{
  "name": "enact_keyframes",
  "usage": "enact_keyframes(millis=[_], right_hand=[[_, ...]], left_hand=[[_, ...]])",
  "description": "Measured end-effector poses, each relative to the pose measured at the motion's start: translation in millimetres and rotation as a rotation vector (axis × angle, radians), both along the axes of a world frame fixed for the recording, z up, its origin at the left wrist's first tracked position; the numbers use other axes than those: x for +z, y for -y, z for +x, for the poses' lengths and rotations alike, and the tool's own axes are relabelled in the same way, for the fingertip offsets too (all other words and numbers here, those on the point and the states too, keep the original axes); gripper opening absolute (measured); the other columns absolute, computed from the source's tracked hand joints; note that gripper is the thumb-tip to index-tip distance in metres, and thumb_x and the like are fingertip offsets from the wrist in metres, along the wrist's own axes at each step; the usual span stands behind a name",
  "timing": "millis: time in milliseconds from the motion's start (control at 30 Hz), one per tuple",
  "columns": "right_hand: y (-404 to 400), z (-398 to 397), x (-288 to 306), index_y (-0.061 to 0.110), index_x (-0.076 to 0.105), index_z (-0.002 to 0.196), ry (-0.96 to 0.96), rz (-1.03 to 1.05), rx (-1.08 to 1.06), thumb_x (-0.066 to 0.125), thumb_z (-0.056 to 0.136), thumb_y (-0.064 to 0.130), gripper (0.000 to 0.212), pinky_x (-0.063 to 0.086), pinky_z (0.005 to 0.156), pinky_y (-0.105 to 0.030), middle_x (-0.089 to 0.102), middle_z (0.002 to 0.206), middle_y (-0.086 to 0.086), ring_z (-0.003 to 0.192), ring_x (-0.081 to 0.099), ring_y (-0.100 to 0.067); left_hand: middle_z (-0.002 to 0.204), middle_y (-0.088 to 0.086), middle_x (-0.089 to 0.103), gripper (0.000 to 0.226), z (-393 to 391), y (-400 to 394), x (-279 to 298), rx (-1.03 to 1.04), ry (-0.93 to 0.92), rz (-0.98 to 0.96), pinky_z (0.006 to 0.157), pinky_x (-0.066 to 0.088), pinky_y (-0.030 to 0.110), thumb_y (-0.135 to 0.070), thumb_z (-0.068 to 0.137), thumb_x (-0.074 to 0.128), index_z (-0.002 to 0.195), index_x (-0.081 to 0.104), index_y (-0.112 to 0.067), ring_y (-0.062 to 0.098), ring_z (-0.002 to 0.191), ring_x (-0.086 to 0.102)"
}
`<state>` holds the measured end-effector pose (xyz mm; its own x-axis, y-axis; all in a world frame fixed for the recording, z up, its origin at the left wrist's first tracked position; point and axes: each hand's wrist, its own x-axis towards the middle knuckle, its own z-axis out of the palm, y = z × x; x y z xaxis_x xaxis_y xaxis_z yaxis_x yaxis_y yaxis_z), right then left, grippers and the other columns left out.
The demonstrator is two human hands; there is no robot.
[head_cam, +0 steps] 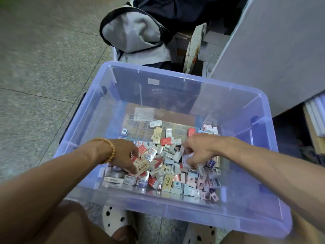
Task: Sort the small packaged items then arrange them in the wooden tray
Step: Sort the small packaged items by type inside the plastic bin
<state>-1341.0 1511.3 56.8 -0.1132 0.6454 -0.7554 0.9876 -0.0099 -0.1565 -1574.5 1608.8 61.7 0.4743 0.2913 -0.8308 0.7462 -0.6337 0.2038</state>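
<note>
1. Head view: the left hand [123, 154] pinches a few cream packets [141, 167], likely gathering one kind.
2. The right hand [197, 150] curls into the heap of small packets [168, 166] inside the clear plastic bin [158, 206]; whether it holds anything, I cannot tell.
3. No wooden tray shows.

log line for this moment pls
left hand: holds cream printed packets | right hand: picking in small packet pile | clear blue plastic bin | wooden tray: unseen
</note>
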Motion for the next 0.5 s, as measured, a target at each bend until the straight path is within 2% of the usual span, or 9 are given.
enact_keyframes(millis=[33,100,167,233,300,400,433,500], right_hand=[[-6,2,1,0.019,0.057,0.076,-0.006,0.058,-0.023,0.066,0.086,0.041,0.026,0.045,0.059,-0.028,0.061,0.074,0.001,0.068,0.057,-0.02],[-17,4,-3,0.02,0.059,0.084,-0.024,0.188,-0.056,0.065,0.088,0.045,0.026,0.054,0.067,-0.033,0.065,0.084,-0.001,0.077,0.063,-0.02],[-28,7,-8,0.017,0.061,0.1,-0.037,0.278,-0.059,0.064,0.09,0.048,0.033,0.056,0.079,-0.04,0.065,0.098,-0.001,0.089,0.063,-0.022],[-37,7,-19,0.014,0.056,0.116,-0.06,0.3,-0.065,0.066,0.089,0.047,0.044,0.053,0.086,-0.042,0.06,0.108,-0.001,0.099,0.06,-0.024],[-42,3,-31,0.016,0.05,0.125,-0.134,0.287,-0.063,0.066,0.09,0.042,0.047,0.052,0.087,-0.041,0.057,0.114,-0.002,0.102,0.058,-0.023],[-44,-5,-46,0.016,0.048,0.13,-0.218,0.248,-0.008,0.063,0.094,0.03,0.042,0.052,0.086,-0.037,0.053,0.109,0.004,0.094,0.056,-0.018],[-44,-7,-47,0.016,0.049,0.129,-0.213,0.241,0.006,0.062,0.094,0.028,0.039,0.049,0.083,-0.033,0.05,0.107,0.006,0.093,0.054,-0.017],[-46,-8,-48,0.019,0.055,0.12,-0.194,0.189,-0.022,0.062,0.093,0.031,0.03,0.047,0.077,-0.032,0.057,0.105,0.005,0.091,0.057,-0.02]], left_hand=[[0.119,-0.003,0.058,0.066,2,-4,1,0.002,0.011,0.032,0.093,0.046,0.03,-0.058,0.081,0.067,0.133,0.052,-0.021,0.017,0.104,0.057],[0.126,0.0,0.06,0.065,10,-11,1,0.027,0.092,0.115,0.094,0.047,0.032,-0.063,0.085,0.058,0.131,0.054,-0.019,0.019,0.106,0.058],[0.129,0.005,0.06,0.057,24,-20,-5,0.05,0.233,0.217,0.091,0.049,0.033,-0.055,0.091,0.053,0.132,0.052,-0.016,0.021,0.105,0.059],[0.137,0.008,0.053,0.054,43,-29,-19,0.084,0.383,0.285,0.097,0.046,0.036,-0.044,0.094,0.055,0.14,0.044,-0.017,0.024,0.116,0.055],[0.146,0.008,0.044,0.067,61,-38,-35,0.09,0.453,0.264,0.105,0.04,0.038,-0.036,0.091,0.063,0.148,0.031,-0.022,0.026,0.128,0.046],[0.152,0.005,0.035,0.088,77,-39,-58,-0.128,0.387,0.23,0.109,0.036,0.039,-0.032,0.084,0.071,0.153,0.017,-0.027,0.026,0.132,0.038],[0.15,0.004,0.034,0.089,79,-39,-62,-0.208,0.364,0.257,0.109,0.037,0.039,-0.034,0.083,0.072,0.153,0.017,-0.027,0.026,0.13,0.038],[0.14,0.005,0.038,0.085,77,-44,-63,-0.207,0.326,0.29,0.102,0.04,0.04,-0.039,0.08,0.074,0.149,0.026,-0.028,0.026,0.121,0.04]])
